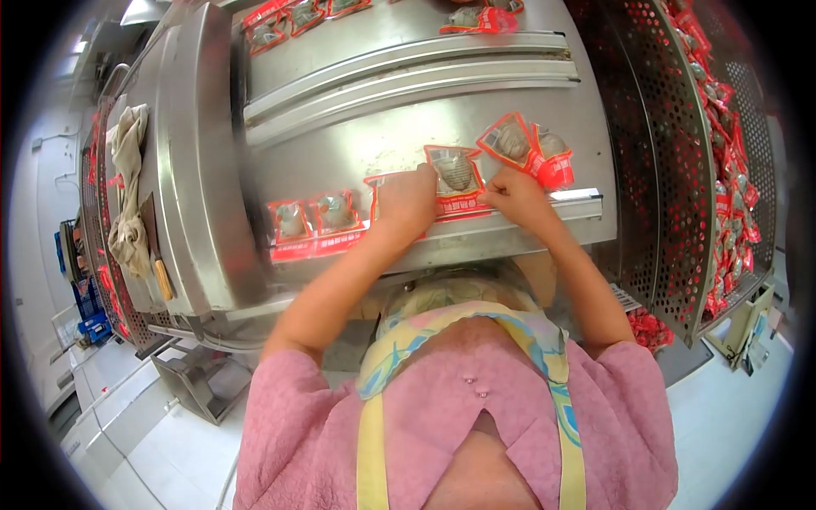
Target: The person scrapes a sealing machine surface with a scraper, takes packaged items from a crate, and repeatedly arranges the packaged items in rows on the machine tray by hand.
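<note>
A red-edged clear pouch (456, 172) with a greyish, rounded item inside lies against the front metal bar (493, 226), between my two hands. My left hand (408, 201) is closed at its left edge and partly covers another pouch. The fingers of my right hand (517, 196) are pinched at its right lower edge. Further left, two similar pouches (291, 220) lie side by side along the same bar. Just beyond my right hand, a couple of loose pouches (512, 142) overlap each other on the steel surface (357, 153).
Double metal rails (408, 81) cross the steel surface behind the pouches. More pouches (308, 15) lie along the far side. To the right stands a perforated metal bin (680, 144) with many red pouches (733, 195). A cloth (129, 170) and a wooden-handled tool (161, 276) rest at left.
</note>
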Demonstrator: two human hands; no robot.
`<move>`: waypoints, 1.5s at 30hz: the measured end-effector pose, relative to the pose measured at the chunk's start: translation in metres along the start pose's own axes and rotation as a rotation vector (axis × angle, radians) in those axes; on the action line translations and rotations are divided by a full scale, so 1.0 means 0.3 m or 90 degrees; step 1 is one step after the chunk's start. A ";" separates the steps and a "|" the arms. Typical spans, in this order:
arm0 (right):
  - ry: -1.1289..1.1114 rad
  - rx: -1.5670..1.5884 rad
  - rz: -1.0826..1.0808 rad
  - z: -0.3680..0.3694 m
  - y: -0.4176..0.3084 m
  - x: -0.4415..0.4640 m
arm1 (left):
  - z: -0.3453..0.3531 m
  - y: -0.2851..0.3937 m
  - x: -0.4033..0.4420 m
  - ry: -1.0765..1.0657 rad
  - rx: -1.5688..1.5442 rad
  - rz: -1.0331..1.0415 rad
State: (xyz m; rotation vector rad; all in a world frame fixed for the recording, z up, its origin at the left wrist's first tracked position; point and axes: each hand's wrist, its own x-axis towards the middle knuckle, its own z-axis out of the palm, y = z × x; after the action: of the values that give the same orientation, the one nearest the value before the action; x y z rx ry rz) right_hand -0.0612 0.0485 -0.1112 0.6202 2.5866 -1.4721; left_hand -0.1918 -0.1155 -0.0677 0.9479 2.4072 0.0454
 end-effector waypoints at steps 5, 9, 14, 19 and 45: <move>-0.044 0.042 0.110 -0.023 -0.018 0.017 | 0.017 -0.002 -0.004 0.079 -0.086 -0.034; 0.001 -0.028 0.046 0.005 -0.016 0.011 | 0.007 0.007 0.003 0.087 -0.106 -0.037; 0.006 -0.100 -0.019 0.004 -0.025 -0.023 | 0.008 0.025 -0.055 0.122 -0.057 0.006; 0.047 -0.046 -0.162 -0.057 -0.031 -0.139 | -0.006 0.043 -0.145 0.212 -0.093 0.282; 0.050 0.323 0.265 -0.380 0.267 0.083 | 0.092 0.329 0.174 -0.292 -0.986 -0.274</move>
State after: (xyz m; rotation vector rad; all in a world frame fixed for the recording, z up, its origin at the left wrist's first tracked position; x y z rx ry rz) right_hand -0.0396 0.1880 -0.1223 1.2016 1.9450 -1.9667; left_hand -0.1480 -0.0124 -0.0940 -0.2753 1.3849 1.1587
